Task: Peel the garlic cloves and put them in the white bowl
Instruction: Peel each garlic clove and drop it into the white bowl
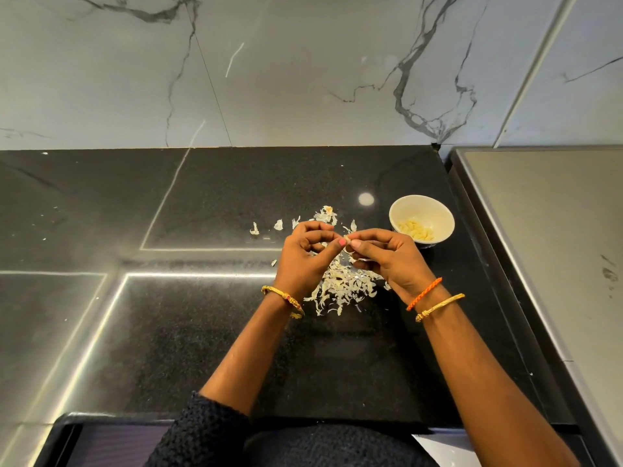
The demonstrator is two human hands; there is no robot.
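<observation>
Left hand (305,254) and right hand (384,254) pinch one garlic clove (347,239) between curled fingertips, above the peel heap (344,286). A slip could drop it among the skins — not into the white bowl (445,224).

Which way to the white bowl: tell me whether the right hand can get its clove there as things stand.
Probably yes. The right hand pinches the garlic clove together with the left hand, and the white bowl sits just beyond it to the right, open-topped, with only bare black counter between. The left grip must release first.

Counter (215,332) black, finely speckled; wall (303,69) grey-white, dark-veined marble. White bowl (438,214) held pale yellow cloves (415,229). Skins (344,284) off-white, perhaps papery-streaked.
</observation>
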